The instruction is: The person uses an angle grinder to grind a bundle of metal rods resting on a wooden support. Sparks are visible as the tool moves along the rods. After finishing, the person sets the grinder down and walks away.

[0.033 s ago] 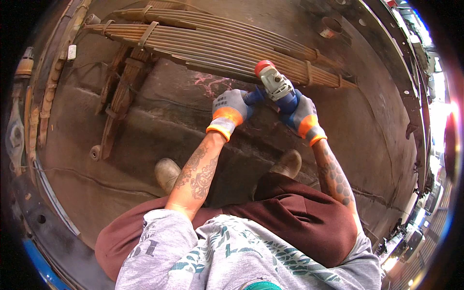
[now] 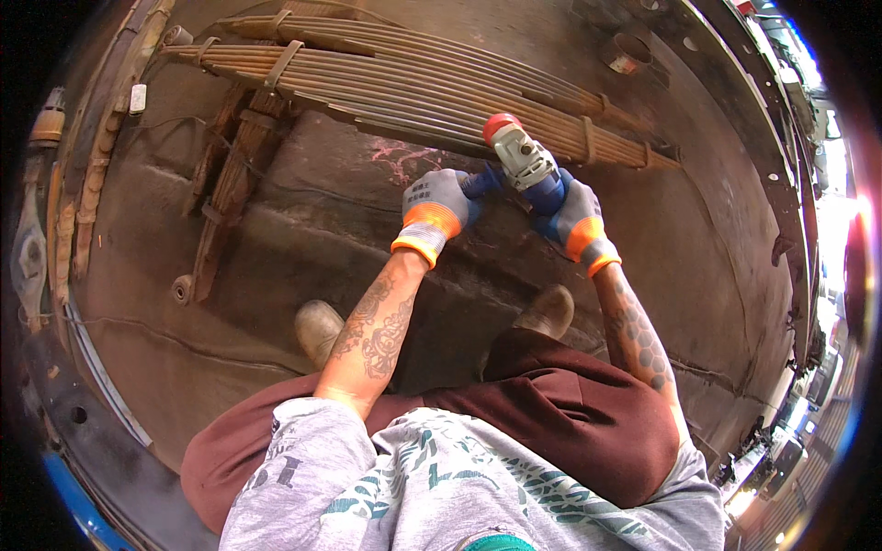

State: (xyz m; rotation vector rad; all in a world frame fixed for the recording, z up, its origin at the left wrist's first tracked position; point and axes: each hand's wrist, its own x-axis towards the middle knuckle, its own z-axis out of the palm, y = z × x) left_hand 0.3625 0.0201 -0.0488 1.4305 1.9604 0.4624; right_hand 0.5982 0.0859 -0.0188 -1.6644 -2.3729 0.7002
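An angle grinder (image 2: 525, 163) with a blue body, a silver head and a red round part at its tip is held in both hands. My left hand (image 2: 435, 207), in a grey and orange glove, is closed around its blue side handle. My right hand (image 2: 575, 217), gloved alike, wraps the blue body. The red end is at the near edge of a rusty leaf spring pack (image 2: 395, 92); whether it touches I cannot tell. A second leaf spring pack (image 2: 432, 50) lies just behind. Gloves and tool hide the fingertips.
Under the packs' left end, more leaf springs (image 2: 230, 197) lie crosswise on the brown floor (image 2: 248, 340). A rusty can (image 2: 628, 53) stands at the far right. Long metal parts (image 2: 87, 174) line the left side, and a dark beam (image 2: 735, 83) the right. Thin cables cross the floor.
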